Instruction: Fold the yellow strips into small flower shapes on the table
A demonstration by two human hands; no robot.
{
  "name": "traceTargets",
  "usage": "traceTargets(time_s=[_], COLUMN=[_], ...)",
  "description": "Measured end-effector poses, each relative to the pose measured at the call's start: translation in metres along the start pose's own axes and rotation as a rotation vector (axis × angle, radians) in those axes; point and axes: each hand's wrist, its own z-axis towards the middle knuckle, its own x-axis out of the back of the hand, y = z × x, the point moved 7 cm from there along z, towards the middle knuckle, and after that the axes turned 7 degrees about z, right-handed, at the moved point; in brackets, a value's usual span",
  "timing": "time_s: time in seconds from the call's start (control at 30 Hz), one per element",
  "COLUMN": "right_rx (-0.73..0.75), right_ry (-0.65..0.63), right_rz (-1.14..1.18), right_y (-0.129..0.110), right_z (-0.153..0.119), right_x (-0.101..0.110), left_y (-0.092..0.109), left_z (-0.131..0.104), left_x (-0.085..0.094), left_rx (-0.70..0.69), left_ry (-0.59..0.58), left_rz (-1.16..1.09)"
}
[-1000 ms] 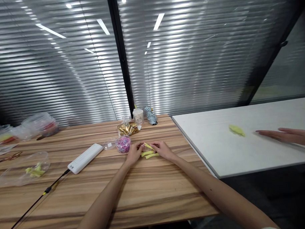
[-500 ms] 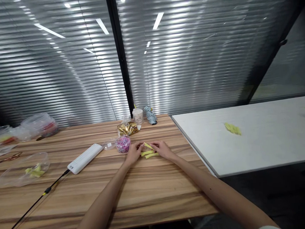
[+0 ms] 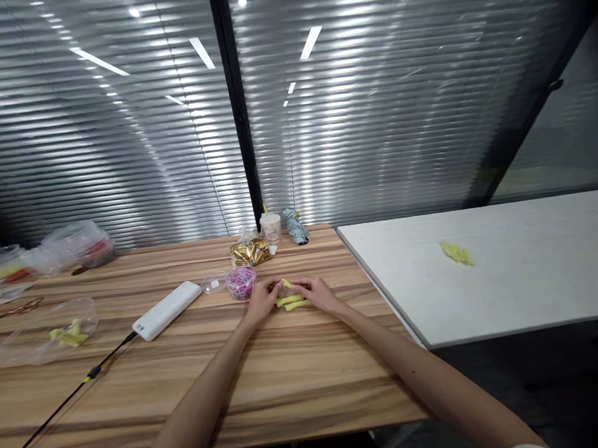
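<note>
My left hand [image 3: 262, 302] and my right hand [image 3: 320, 294] face each other over the wooden table, fingertips almost meeting. Both are closed in a pinch on a short yellow strip [image 3: 286, 284], which looks soft, like fabric. The fingers cover part of it, and whether anything else is between them is too small to tell. Just below the fingertips lie more yellow strips [image 3: 296, 305], side by side. Left of my left hand stands a round clear tub [image 3: 241, 283] of pink and purple small bands, its clear lid [image 3: 213, 283] beside it.
Behind the tub are a gold wrapper [image 3: 251, 252], a white cup [image 3: 270, 227] and a blue-grey crumpled packet [image 3: 295, 227]. A white power bank [image 3: 167, 310] with a black cable lies left. Scissors [image 3: 25, 308] and clear containers [image 3: 78, 241] sit far left. A yellow bundle [image 3: 457, 253] lies on the white table.
My right fingertips have shifted slightly left over the yellow strip, so less of it shows. My left hand and the loose strips stay in place.
</note>
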Motion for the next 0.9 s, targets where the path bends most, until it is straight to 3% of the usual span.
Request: traceTargets(time_s=[0.23,0.9], right_rx=[0.029,0.030], right_ry=[-0.046,0.005], right_rz=[-0.042,-0.076], right_y=[0.0022,0.0016], right_z=[0.0007,0.0005], right_x=[-0.0028,0.0008], left_y=[0.0002,-0.0076], left_z=[-0.0007,-0.0018], left_x=[-0.0004,0.0054], left_rx=[-0.001,0.112], left_ry=[0.006,0.079], left_rz=[-0.039,-0.098])
